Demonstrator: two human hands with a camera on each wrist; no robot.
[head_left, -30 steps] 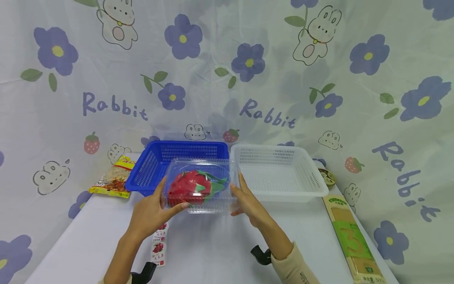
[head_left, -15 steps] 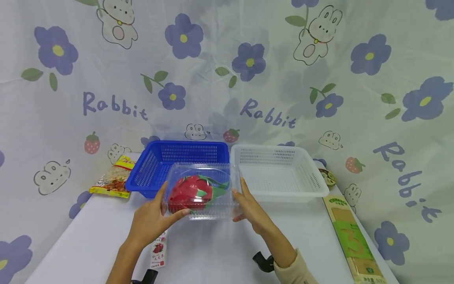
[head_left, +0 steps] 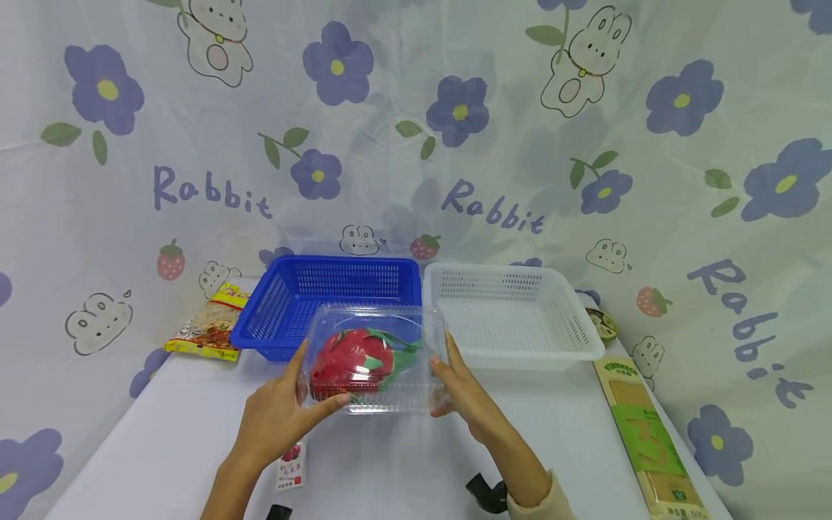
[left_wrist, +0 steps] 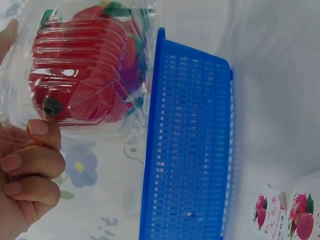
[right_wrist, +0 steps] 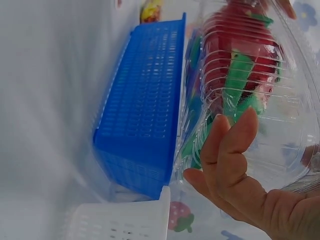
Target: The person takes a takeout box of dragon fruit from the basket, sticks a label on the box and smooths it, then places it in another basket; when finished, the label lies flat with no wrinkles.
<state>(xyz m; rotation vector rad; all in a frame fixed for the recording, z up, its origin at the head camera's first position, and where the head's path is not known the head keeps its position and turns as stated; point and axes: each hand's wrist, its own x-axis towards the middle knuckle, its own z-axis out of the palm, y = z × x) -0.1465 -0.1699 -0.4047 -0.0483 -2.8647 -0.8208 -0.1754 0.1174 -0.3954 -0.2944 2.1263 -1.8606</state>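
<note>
A clear plastic clamshell box (head_left: pixel 416 325) with a red dragon fruit (head_left: pixel 354 361) inside is held up over the table, in front of the blue basket. My left hand (head_left: pixel 276 412) grips its left end, thumb along the near side. At the opposite end my right hand (head_left: pixel 471 393) holds the box, and the right wrist view shows its fingers bent against the plastic underside. The fruit's green leaf tips (right_wrist: pixel 237 75) point toward the right hand. In the left wrist view the fruit's dark end (left_wrist: pixel 52 106) lies near the left fingertips.
A blue basket (head_left: pixel 266 352) and a white basket (head_left: pixel 513 354) stand side by side at the back. Left lies a yellow-edged snack bag (head_left: pixel 211 325); right, a noodle pack (head_left: pixel 650 440) and a round tin (head_left: pixel 603 325). A dragon-fruit label card (head_left: pixel 290 469) lies below my left hand.
Both hands have brought the box slightly down and toward me, away from the blue basket. It now covers more of the label strip. Both grips look the same.
</note>
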